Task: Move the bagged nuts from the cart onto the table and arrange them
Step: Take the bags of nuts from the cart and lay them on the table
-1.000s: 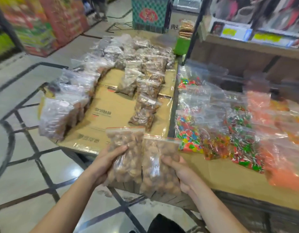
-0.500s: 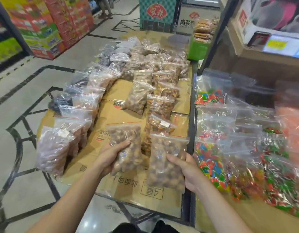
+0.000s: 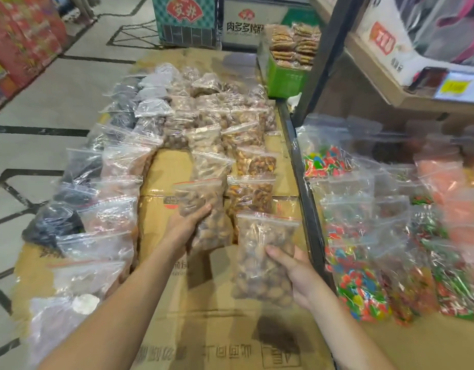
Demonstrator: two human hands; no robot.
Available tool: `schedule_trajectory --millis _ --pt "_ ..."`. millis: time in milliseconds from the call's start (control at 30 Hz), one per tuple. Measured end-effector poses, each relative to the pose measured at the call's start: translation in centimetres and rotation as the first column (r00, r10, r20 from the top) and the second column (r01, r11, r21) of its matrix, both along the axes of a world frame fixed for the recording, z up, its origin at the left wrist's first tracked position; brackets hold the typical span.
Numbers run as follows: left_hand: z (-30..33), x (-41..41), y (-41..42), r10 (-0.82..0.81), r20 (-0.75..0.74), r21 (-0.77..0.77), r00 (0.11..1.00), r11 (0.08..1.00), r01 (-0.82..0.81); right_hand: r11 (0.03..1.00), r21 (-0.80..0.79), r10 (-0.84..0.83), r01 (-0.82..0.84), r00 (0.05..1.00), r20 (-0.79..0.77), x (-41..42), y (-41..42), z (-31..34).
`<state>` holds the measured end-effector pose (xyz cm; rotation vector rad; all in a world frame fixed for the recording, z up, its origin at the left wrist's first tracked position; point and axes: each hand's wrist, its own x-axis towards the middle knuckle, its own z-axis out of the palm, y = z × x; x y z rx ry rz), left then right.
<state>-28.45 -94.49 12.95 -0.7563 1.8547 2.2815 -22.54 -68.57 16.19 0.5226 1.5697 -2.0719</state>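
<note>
We hold two bags of nuts over the cardboard-covered desk: our left hand curls its fingers around one bag, our right hand grips the other. Since a second ago, both bags have moved forward over the rows of bags.

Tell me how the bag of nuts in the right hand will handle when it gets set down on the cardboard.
The bag of nuts is thin clear plastic, so it will probably sag and flop rather than stand. It looks well filled, so likely fairly heavy for its size. The right hand grips it from the side; the glossy film may be slippery.
</note>
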Motion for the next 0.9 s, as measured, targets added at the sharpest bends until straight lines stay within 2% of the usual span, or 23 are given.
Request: schedule_trajectory --millis 167,233,367,533,633,800,900 --pt "-1.7 -1.5 -0.3 -0.037 0.032 -0.205 0.999 0.978 0.043 0.998 0.03 -0.058 0.059 0.998 -0.016 -1.0 -1.7 0.0" --pt "-1.7 -1.4 -0.3 -0.02 0.057 -0.23 0.998 0.973 0.032 0.998 0.057 -0.039 0.04 0.999 -0.02 -1.1 -2.2 0.2" --pt "-0.9 -1.0 -0.8 0.004 0.052 -0.464 0.999 0.886 0.021 0.985 0.162 0.072 -0.066 0.997 -0.027 -0.7 -3.5 0.2" --pt "0.2 -0.1 -2.4 -0.113 0.096 -0.445 0.989 0.884 0.144 0.898 0.416 0.179 -0.141 0.982 -0.053 0.1 -7.0 -0.8" --pt "1.8 1.3 -3.4 -0.14 0.127 -0.436 0.982 0.881 0.182 0.892 0.417 0.208 -0.171 0.977 -0.044 0.7 -9.0 -1.2" --pt "4.8 7.3 -4.9 -0.191 0.094 -0.607 0.977 0.767 0.208 0.923 0.35 0.178 -0.159 0.984 -0.023 0.2 -12.8 -2.6" --pt "5.3 11.3 -5.4 -0.35 0.201 -0.669 0.915 0.633 0.389 0.905 0.422 0.076 -0.061 0.997 -0.018 0.3 -15.0 -3.8"
